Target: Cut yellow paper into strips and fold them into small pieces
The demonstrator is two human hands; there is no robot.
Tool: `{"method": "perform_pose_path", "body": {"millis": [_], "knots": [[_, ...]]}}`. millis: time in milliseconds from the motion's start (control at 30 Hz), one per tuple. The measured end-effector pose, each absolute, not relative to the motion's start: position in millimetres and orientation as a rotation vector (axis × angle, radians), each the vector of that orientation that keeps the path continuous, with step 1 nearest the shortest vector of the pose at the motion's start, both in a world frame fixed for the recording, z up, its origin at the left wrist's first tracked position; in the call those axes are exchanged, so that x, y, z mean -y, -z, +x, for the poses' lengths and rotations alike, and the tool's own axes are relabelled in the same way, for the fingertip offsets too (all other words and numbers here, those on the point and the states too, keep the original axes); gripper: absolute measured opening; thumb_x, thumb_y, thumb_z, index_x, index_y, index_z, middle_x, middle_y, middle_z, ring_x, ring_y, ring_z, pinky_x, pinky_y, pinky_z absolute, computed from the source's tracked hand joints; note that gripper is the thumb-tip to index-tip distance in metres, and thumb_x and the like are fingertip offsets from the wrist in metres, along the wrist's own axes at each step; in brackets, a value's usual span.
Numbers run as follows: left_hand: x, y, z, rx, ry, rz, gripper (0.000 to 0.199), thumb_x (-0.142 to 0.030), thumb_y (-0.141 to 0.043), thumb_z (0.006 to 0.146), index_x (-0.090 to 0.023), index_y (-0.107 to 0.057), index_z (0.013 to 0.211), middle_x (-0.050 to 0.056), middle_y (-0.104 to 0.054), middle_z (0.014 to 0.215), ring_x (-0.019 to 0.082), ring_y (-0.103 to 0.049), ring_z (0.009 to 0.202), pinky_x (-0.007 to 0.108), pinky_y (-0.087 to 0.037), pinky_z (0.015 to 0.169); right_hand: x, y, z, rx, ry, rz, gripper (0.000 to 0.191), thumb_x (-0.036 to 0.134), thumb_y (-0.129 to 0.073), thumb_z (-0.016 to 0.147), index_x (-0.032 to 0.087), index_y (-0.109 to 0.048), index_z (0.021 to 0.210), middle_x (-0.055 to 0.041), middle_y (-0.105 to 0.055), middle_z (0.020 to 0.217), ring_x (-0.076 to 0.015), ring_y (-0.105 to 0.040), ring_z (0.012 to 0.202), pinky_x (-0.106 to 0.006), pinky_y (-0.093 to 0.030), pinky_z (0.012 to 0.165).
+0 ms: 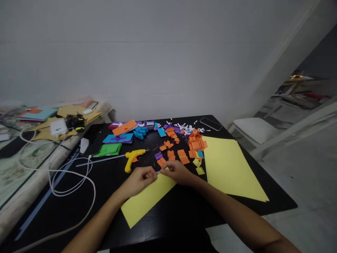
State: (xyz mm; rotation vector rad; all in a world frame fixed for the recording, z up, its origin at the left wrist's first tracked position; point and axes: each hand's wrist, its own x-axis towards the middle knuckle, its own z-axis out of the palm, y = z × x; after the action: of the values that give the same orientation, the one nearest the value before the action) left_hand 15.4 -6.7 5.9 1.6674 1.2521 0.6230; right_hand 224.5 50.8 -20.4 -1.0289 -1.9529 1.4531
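Observation:
My left hand (pixel 140 179) and my right hand (pixel 178 172) meet over the far edge of a yellow paper strip (pixel 149 200) on the black table. The fingers of both are pinched together. Between the fingertips shows a small whitish piece (pixel 158 172), too small to name. Just beyond my left hand lies a yellow glue gun (pixel 133 158) on its side. Past my right hand are small folded orange paper pieces (pixel 183 156), with two yellow folded pieces (pixel 200 170) beside them.
Large yellow sheets (pixel 234 168) lie on the right, a phone (pixel 211 123) behind them. Green (pixel 110 149), blue (pixel 118 138) and orange paper stacks (pixel 124 128) sit at the back left. White scraps (pixel 184 127) litter the back. A white cable (pixel 92 196) loops across the left.

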Motion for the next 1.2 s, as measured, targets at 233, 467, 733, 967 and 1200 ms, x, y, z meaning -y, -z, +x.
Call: {"method": "perform_pose_path", "body": {"millis": [233, 467, 733, 967, 1200], "knots": [[-7.0, -13.0, -10.8, -1.301, -0.701, 1.597, 0.029, -0.043, -0.061, 0.084, -0.015, -0.063, 0.078, -0.002, -0.054, 0.06, 0.012, -0.049, 0.055, 0.022, -0.036, 0.052, -86.2, 3.4, 257.7, 1.766, -1.345, -1.091, 0.032, 0.047, -0.062, 0.082, 0.015, -0.065, 0.085, -0.0021, -0.063, 0.074, -0.0148, -0.055, 0.065, -0.025, -0.041, 0.06], [-16.5, -16.6, -31.2, -1.373, -0.941, 1.417, 0.027, -0.042, -0.064, 0.082, -0.015, -0.063, 0.079, -0.001, -0.061, 0.057, 0.014, -0.056, 0.053, 0.025, -0.044, 0.056, -98.4, 6.0, 266.0, 1.614, -1.361, -1.151, 0.035, 0.049, -0.066, 0.078, 0.015, -0.066, 0.083, -0.0034, -0.067, 0.076, -0.017, -0.061, 0.069, -0.027, -0.044, 0.063], [-14.7, -10.2, -23.8, -1.476, -1.098, 1.385, 0.03, -0.045, -0.066, 0.079, -0.015, -0.064, 0.077, -0.004, -0.051, 0.058, 0.011, -0.043, 0.051, 0.021, -0.031, 0.05, -78.3, 5.5, 253.6, 1.807, -1.704, -0.968, 0.031, 0.045, -0.076, 0.073, 0.015, -0.071, 0.078, -0.0034, -0.071, 0.078, -0.0167, -0.064, 0.074, -0.028, -0.048, 0.071], [-1.2, 9.4, 11.1, -1.336, -0.903, 1.496, 0.029, -0.044, -0.06, 0.085, -0.015, -0.063, 0.082, -0.004, -0.048, 0.06, 0.011, -0.042, 0.053, 0.021, -0.03, 0.05, -55.6, 21.0, 229.8, 1.826, -1.86, -0.86, 0.028, 0.041, -0.074, 0.073, 0.014, -0.069, 0.078, -0.0003, -0.064, 0.067, -0.012, -0.057, 0.059, -0.025, -0.044, 0.058], [-3.0, 10.6, 10.7, -1.367, -0.939, 1.518, 0.03, -0.046, -0.061, 0.085, -0.016, -0.063, 0.081, -0.004, -0.046, 0.059, 0.01, -0.041, 0.053, 0.019, -0.03, 0.049, -52.3, 26.9, 220.6, 1.788, -1.725, -0.915, 0.011, 0.024, -0.069, 0.067, 0.015, -0.065, 0.07, 0.0022, -0.06, 0.062, -0.0099, -0.052, 0.058, -0.023, -0.039, 0.057]]}}
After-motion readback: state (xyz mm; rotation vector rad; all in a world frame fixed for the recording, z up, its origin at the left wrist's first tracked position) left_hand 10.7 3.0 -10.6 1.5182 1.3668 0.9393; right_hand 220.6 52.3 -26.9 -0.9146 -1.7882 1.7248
